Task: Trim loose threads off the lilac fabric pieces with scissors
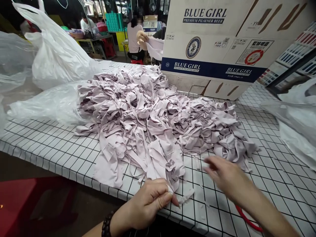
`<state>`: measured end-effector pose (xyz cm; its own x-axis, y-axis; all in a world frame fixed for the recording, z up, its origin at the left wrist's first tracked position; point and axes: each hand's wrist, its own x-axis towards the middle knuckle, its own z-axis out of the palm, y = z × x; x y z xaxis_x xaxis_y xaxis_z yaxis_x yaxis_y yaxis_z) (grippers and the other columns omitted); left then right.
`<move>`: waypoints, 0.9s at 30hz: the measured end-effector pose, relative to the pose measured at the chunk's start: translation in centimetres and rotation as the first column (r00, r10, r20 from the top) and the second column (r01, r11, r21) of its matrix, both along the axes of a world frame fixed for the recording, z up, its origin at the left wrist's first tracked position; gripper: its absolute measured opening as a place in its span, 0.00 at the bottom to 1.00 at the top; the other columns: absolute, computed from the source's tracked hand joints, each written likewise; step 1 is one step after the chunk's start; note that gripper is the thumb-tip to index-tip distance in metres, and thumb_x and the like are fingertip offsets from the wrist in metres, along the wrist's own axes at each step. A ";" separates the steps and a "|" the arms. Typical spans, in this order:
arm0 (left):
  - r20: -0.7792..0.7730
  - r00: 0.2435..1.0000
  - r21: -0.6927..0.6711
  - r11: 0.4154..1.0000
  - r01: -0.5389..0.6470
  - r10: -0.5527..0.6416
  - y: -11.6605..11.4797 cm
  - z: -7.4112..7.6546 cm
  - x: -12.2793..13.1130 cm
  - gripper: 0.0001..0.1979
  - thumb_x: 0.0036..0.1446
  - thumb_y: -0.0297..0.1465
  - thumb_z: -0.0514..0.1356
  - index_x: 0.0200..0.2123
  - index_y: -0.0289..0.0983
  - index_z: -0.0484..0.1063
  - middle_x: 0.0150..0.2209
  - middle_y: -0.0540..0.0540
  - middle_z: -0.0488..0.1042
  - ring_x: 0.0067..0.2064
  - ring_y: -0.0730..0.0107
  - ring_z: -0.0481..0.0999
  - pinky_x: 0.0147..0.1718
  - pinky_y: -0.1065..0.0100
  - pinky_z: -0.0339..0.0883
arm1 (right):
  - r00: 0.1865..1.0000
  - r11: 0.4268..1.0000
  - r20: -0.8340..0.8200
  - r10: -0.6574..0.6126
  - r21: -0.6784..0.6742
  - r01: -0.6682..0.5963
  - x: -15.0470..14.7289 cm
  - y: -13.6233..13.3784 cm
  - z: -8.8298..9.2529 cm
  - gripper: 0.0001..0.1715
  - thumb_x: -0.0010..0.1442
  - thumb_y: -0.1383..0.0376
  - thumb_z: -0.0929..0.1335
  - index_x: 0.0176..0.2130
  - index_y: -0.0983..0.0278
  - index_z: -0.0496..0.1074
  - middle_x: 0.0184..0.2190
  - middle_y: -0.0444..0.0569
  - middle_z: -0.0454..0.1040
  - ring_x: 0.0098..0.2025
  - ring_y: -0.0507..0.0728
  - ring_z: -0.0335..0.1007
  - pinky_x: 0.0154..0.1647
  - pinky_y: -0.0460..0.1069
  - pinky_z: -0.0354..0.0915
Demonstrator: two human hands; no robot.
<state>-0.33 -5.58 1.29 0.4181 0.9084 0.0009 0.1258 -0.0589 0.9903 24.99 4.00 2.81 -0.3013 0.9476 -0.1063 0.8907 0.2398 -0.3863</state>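
My left hand [154, 200], a dark beaded bracelet at its wrist, pinches the near end of a pale lilac fabric piece [160, 158] at the table's front edge. That piece runs back into a big heap of lilac fabric pieces [138, 98]. A small whitish scrap [187, 196] lies just right of my left fingers. My right hand [219, 172] is over the checked tablecloth, near the right end of the heap. Motion blurs its fingers, and I cannot make out anything in them. Under my right forearm, part of a red curved loop [248, 219] shows.
A large Blue Girl beer carton [212, 42] stands behind the heap. White plastic bags lie at left [54, 49] and right [298, 121]. A red stool [29, 200] is below the table at left. Across the table, another person's hand [142, 38] holds fabric; more people sit farther back.
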 end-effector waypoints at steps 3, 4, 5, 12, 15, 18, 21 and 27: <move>-0.018 1.000 0.013 1.000 -0.017 0.017 -0.3 0.0 0.6 0.21 0.67 0.37 0.48 0.35 0.33 0.77 0.31 0.44 0.72 0.36 0.69 0.71 0.38 0.70 0.62 | 0.935 0.937 -0.068 0.347 -0.021 -0.349 -10.6 0.3 1.3 0.05 0.62 0.64 0.67 0.34 0.63 0.72 0.35 0.51 0.75 0.37 0.58 0.71 0.38 0.51 0.67; -0.030 0.999 0.023 0.999 -0.022 0.022 -0.5 -0.1 0.8 0.21 0.67 0.37 0.48 0.35 0.33 0.77 0.31 0.44 0.72 0.36 0.69 0.71 0.38 0.70 0.62 | 0.933 0.934 -0.046 0.357 -0.006 -0.358 -13.4 0.5 1.3 0.05 0.58 0.65 0.70 0.33 0.65 0.72 0.36 0.54 0.75 0.40 0.62 0.70 0.42 0.54 0.66; -0.046 0.999 0.040 0.999 -0.023 0.024 -0.6 -0.2 0.9 0.21 0.67 0.37 0.47 0.35 0.33 0.77 0.31 0.43 0.72 0.35 0.69 0.71 0.38 0.71 0.63 | 0.935 0.935 -0.029 0.354 0.005 -0.354 -15.4 0.9 1.0 0.02 0.56 0.69 0.70 0.31 0.66 0.72 0.36 0.56 0.75 0.43 0.65 0.69 0.45 0.57 0.64; -0.335 0.853 0.113 0.916 -0.386 0.401 0.1 0.0 -3.7 0.17 0.64 0.37 0.51 0.30 0.35 0.74 0.44 0.39 0.73 0.36 0.66 0.73 0.36 0.67 0.66 | 0.943 0.944 -0.183 0.279 -0.126 -0.304 -11.6 5.3 0.6 0.15 0.66 0.62 0.62 0.31 0.65 0.71 0.27 0.47 0.74 0.26 0.55 0.71 0.26 0.48 0.66; -0.521 0.497 0.229 0.675 -0.701 0.694 0.4 1.4 -5.3 0.16 0.60 0.42 0.55 0.37 0.36 0.75 0.60 0.36 0.61 0.28 0.71 0.71 0.29 0.65 0.66 | 0.911 0.964 -0.343 0.227 -0.052 -0.260 -8.1 4.7 2.5 0.17 0.69 0.58 0.60 0.36 0.64 0.71 0.26 0.44 0.74 0.25 0.53 0.71 0.24 0.46 0.66; -0.314 0.735 0.100 0.791 -0.603 0.600 0.4 2.8 -3.5 0.20 0.62 0.45 0.52 0.39 0.38 0.77 0.46 0.41 0.73 0.26 0.73 0.69 0.30 0.66 0.65 | 0.870 0.912 -0.342 0.355 0.331 -0.241 -7.2 1.9 3.9 0.12 0.68 0.62 0.63 0.39 0.64 0.74 0.28 0.47 0.76 0.27 0.53 0.72 0.25 0.46 0.66; 0.151 0.957 -0.320 0.928 -0.190 0.248 0.7 2.3 0.8 0.28 0.64 0.50 0.46 0.46 0.36 0.76 0.19 0.50 0.67 0.20 0.75 0.63 0.24 0.72 0.60 | 0.889 0.686 -0.070 0.453 0.665 -0.297 -7.6 -1.6 3.8 0.10 0.67 0.69 0.63 0.42 0.69 0.74 0.24 0.46 0.73 0.24 0.52 0.68 0.26 0.47 0.61; 0.469 0.607 -0.706 0.685 -0.180 0.642 2.1 -0.8 4.5 0.27 0.49 0.48 0.66 0.45 0.33 0.75 0.30 0.50 0.72 0.17 0.89 0.45 0.15 0.78 0.39 | 0.863 0.640 0.034 0.505 0.656 -0.400 -6.7 -6.2 1.1 0.13 0.66 0.75 0.61 0.42 0.71 0.74 0.21 0.45 0.68 0.23 0.53 0.62 0.24 0.50 0.53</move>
<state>4.19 -3.48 0.48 0.0894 0.8912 -0.4448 -0.6800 0.3809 0.6265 18.29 -2.19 3.95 -0.6721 0.5158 0.5313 0.5530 0.8268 -0.1032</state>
